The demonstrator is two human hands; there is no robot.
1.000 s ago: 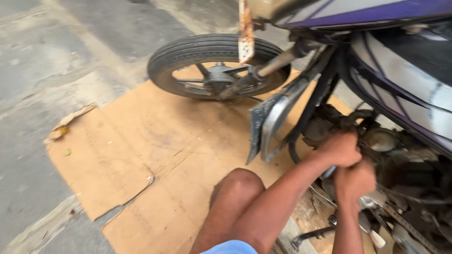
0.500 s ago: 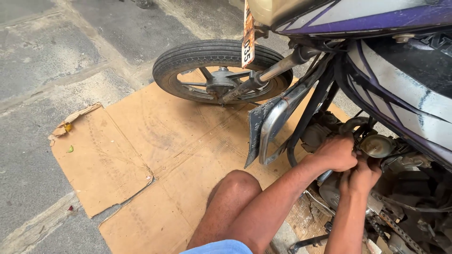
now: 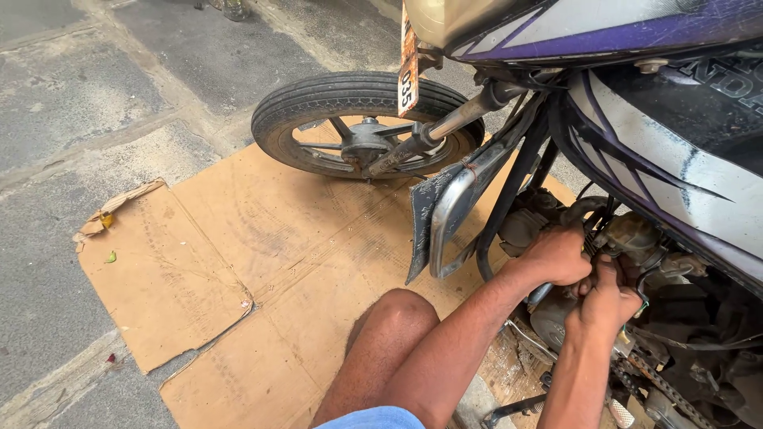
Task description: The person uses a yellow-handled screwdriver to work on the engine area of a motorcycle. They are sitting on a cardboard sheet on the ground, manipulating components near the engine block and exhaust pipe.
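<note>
A flattened cardboard sheet [image 3: 238, 262] is spread on the paved ground to the left of the engine [image 3: 636, 262], and the front wheel [image 3: 366, 123] of the motorcycle rests on its far edge. Between wheel and engine, a curved chrome leg guard [image 3: 453, 210] stands just left of the engine block, and a bent knee [image 3: 389, 334] is set on the cardboard below it.

The left hand [image 3: 560, 254] is closed in a fist over a part at the left face of the engine; what is gripped is hidden by the fingers. The right hand [image 3: 608, 302] is held just below and to the right of it, touching it, with fingers curled around a small fitting under the carburettor [image 3: 632, 234]; whether a tool is pinched cannot be told. The drive chain [image 3: 668, 393] is seen lower right of the engine.

For the step to be done well, the part is best steadied by the left hand while force is applied by the right. The wrists should be kept clear of the guard's edge and of the chain, and loosened small parts should be let fall onto the cardboard, not the grit beneath the engine.
</note>
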